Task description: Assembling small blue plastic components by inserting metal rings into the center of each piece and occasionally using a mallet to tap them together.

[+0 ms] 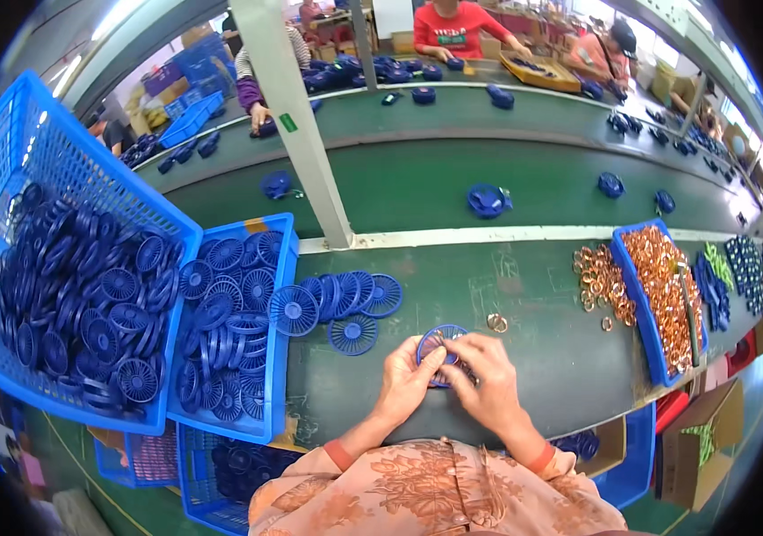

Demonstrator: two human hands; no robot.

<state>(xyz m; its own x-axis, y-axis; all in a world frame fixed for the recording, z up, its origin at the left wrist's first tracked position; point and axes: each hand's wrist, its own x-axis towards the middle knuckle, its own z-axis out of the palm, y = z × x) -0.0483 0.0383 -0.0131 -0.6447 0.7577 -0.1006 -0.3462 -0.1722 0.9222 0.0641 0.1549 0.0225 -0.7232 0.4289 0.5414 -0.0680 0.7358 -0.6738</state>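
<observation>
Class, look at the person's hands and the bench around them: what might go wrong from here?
1. The copper-coloured rings lying just beyond the right hand might get brushed away.
2. The overlapping grilles on the bench could slide apart if bumped.
3. The large blue basket holds a loose heap of grilles, so some might tumble if it is jolted.

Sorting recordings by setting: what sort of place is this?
Probably a factory assembly line: a long green belt bears blue fan parts, workers line its far side, and a blue perforated crate is heaped with round blue fan grilles.
</observation>
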